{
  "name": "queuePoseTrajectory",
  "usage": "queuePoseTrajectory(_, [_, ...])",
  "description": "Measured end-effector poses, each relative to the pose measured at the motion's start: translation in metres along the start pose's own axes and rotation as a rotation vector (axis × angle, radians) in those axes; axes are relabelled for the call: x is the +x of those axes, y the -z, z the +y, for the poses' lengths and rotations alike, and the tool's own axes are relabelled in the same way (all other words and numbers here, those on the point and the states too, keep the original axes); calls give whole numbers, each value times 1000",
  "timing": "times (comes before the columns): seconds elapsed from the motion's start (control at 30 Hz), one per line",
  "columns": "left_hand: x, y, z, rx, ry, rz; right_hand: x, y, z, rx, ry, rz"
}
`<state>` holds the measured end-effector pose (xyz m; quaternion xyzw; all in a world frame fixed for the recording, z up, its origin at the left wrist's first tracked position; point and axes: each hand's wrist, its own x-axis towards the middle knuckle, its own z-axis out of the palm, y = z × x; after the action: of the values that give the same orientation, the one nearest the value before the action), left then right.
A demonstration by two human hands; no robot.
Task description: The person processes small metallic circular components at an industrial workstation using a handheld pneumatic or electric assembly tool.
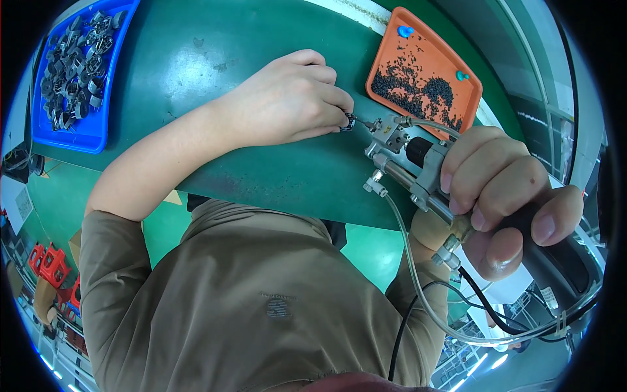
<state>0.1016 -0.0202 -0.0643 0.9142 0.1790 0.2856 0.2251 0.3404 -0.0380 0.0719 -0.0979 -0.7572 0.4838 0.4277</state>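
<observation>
Head view, central entry: what is being listed first?

Item one: a small dark part (pixel 348 122). It is sitting at the fingertips of the left hand (pixel 297 98), over the green tabletop (pixel 268 183).

How are the hands being recorded?

Left hand: knuckles uppermost, fingers bending inward and pinching the small dark part. Right hand (pixel 509 193): fingers curling around a metal-bodied handheld tool (pixel 406 171) with a black handle (pixel 563 261). Its thin tip (pixel 363 121) is pointing at the part; whether the two are touching, I am not managing to tell.

Any fittings attached?

One clear hose (pixel 409 251), looping down from the tool; one black cable (pixel 480 297), running toward the lower right.

Which neighbouring lots are appearing?

Orange tray (pixel 433 57), beyond the tool: it is holding many tiny black pieces (pixel 405 95), a blue knob (pixel 405 31) and a teal knob (pixel 462 76). Blue tray (pixel 68 140), at far left: it is bearing heaped grey-and-black parts (pixel 75 72).

Outermost entries?

Brown shirt (pixel 261 340), filling the lower middle; red stools (pixel 53 264), standing at lower left.
</observation>
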Motion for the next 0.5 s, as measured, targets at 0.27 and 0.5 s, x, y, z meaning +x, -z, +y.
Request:
queuePoseTrajectory(0.27, [-1,0,1,6,2,1,-1,0,0,2,-15,-13])
queuePoseTrajectory(0.5, [-3,-3,-1,0,0,8,-2,-8,2,1,-51,58])
